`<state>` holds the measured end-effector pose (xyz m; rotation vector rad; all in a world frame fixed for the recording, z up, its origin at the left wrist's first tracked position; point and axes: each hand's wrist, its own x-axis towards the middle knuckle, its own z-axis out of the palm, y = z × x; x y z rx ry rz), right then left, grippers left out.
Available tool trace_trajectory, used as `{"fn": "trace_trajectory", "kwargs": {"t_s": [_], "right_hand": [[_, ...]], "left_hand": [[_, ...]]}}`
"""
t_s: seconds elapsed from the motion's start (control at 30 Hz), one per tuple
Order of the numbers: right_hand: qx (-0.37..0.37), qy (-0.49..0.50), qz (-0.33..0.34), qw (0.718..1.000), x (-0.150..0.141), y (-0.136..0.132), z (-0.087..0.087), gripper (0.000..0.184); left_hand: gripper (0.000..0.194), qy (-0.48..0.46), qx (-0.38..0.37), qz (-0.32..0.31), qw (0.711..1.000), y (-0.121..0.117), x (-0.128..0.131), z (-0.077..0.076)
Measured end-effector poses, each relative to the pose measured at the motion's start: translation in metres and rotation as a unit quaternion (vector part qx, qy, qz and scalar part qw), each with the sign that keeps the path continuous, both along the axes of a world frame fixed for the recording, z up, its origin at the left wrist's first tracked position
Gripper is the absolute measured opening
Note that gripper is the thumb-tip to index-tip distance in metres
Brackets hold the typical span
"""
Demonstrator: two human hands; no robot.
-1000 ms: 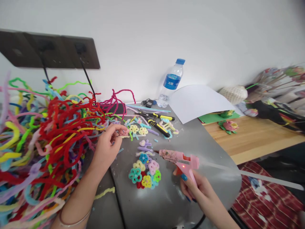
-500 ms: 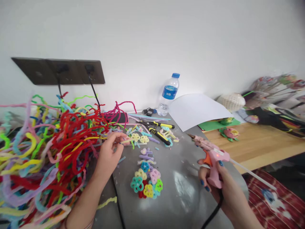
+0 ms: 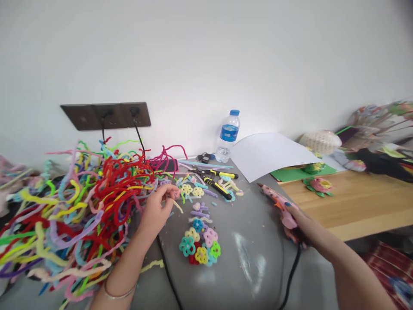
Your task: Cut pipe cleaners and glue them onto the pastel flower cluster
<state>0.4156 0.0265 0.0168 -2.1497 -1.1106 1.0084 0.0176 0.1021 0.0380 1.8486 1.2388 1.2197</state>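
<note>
My left hand [image 3: 159, 204] is closed in a pinch on a short pale yellow pipe cleaner [image 3: 178, 207], whose end sticks out past the fingers. At the right of the grey table [image 3: 238, 232], my right hand [image 3: 300, 226] is wrapped round a pink hot glue gun [image 3: 280, 204]. The gun lies tilted low by the table's edge, nozzle toward the far left. Between the hands sits a cluster of pipe cleaner flowers [image 3: 201, 243] in teal, yellow, pink, green and blue. Beyond it are loose yellow flowers [image 3: 192, 190] and black-and-yellow pliers [image 3: 219, 187].
A big tangle of pipe cleaners [image 3: 106, 198] covers the left side. At the back stand a water bottle [image 3: 229, 134] and white paper [image 3: 267, 155]. A black cord [image 3: 292, 275] trails from the glue gun. A paper flower [image 3: 319, 185] lies on the wooden board [image 3: 364, 202].
My right hand has carried the glue gun away from the flower cluster to the right, then lowered it. My left hand stays near the loose flowers. The view has tilted upward.
</note>
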Motion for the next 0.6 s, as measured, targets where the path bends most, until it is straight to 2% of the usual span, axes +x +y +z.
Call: {"fn": "trace_trajectory", "kwargs": {"t_s": [0.1,0.23,0.37,0.6], "right_hand": [[-0.070,-0.008,0.005,0.997,0.000,0.011,0.000,0.065],[-0.087,-0.068,0.006,0.994,-0.005,0.012,0.000,0.075],[-0.078,-0.123,0.028,0.989,-0.009,0.005,0.001,0.080],[-0.036,-0.150,0.027,0.988,-0.011,-0.007,-0.008,0.066]], "left_hand": [[0.024,0.019,-0.002,-0.009,1.000,0.002,-0.001,-0.005],[0.023,0.033,0.000,-0.016,0.999,0.005,-0.005,-0.012],[0.024,0.042,0.002,-0.020,0.999,0.006,-0.010,-0.014],[0.029,0.070,-0.011,-0.034,0.997,0.006,-0.013,-0.010]]}}
